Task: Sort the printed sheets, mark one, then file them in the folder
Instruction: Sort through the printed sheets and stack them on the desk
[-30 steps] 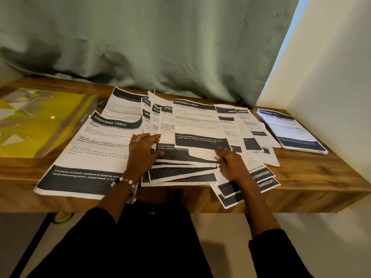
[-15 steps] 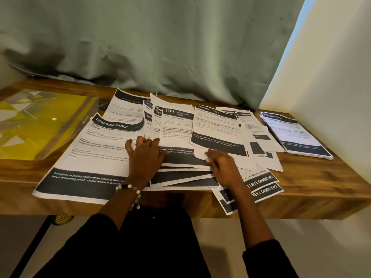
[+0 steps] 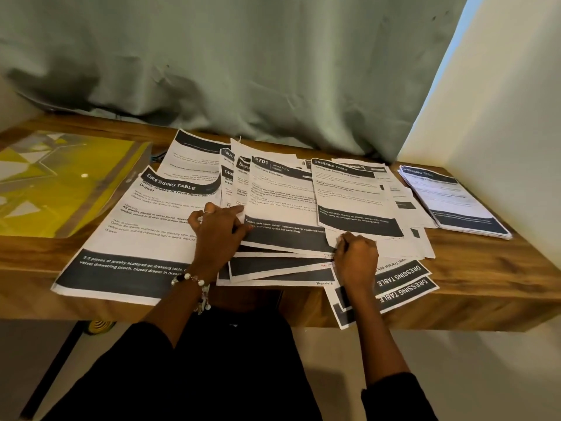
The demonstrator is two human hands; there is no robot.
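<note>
Several printed sheets with dark header and footer bands lie fanned across the wooden desk (image 3: 473, 268). My left hand (image 3: 217, 230) rests flat with spread fingers on the big "Dressing Table" sheet (image 3: 142, 226) and the edge of the "2701" sheet (image 3: 282, 202). My right hand (image 3: 355, 256) has its fingers curled at the lower corner of another "Dressing Table" sheet (image 3: 352, 192) and pinches it. A yellow plastic folder (image 3: 60, 183) lies at the left end of the desk. A neat stack of sheets (image 3: 452, 199) sits at the far right.
A green curtain (image 3: 243, 71) hangs behind the desk and a white wall (image 3: 501, 101) closes off the right side. Some sheets (image 3: 394, 290) overhang the desk's front edge. A yellow coiled object (image 3: 100, 326) lies on the floor below at the left.
My right hand has slid the "Dressing Table" sheet to the right, uncovering the "2701" sheet. My left hand has stayed spread on the left sheets.
</note>
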